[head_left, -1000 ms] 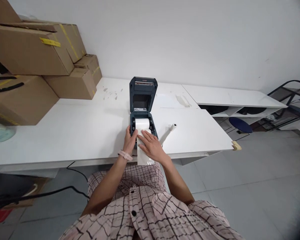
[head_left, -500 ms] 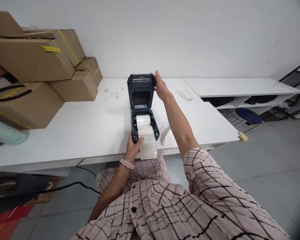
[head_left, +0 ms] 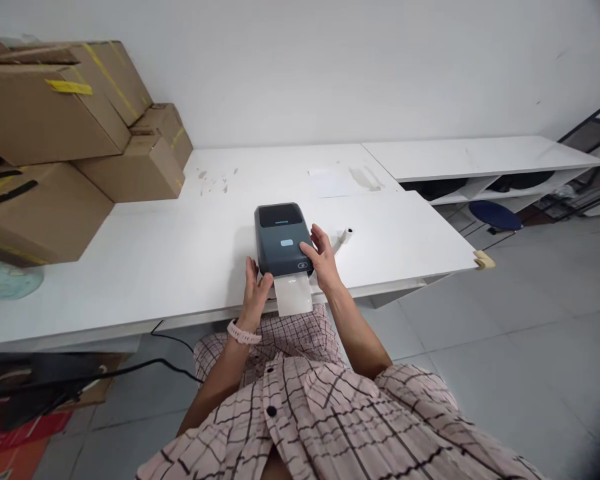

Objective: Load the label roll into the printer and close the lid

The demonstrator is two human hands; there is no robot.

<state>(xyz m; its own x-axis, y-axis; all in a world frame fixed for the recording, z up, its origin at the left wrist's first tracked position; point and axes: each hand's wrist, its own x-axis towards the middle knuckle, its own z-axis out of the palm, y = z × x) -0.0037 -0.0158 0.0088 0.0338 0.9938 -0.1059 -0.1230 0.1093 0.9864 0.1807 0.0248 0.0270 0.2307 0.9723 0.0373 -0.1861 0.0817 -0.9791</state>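
Note:
The dark blue-grey label printer (head_left: 283,243) lies on the white table near its front edge, its lid down. A strip of blank white label paper (head_left: 294,295) sticks out of its front slot and hangs over the table edge. My left hand (head_left: 254,293) holds the front left corner, thumb at the front and fingers along the side. With its thumb on the lid and its fingers at the right side, my right hand (head_left: 324,259) also holds the printer. The roll inside is hidden by the lid.
Cardboard boxes (head_left: 145,167) are stacked on the table's left. A small white paper roll (head_left: 347,235) lies right of the printer, and a white sheet (head_left: 327,183) behind it. A blue stool (head_left: 495,215) stands at right. Black cables (head_left: 145,365) run below the table's front.
The printer's raised lid has come down and now covers the label roll. My right hand has moved from the lid's top edge down to the printer's right side. My left hand stays near the front left corner.

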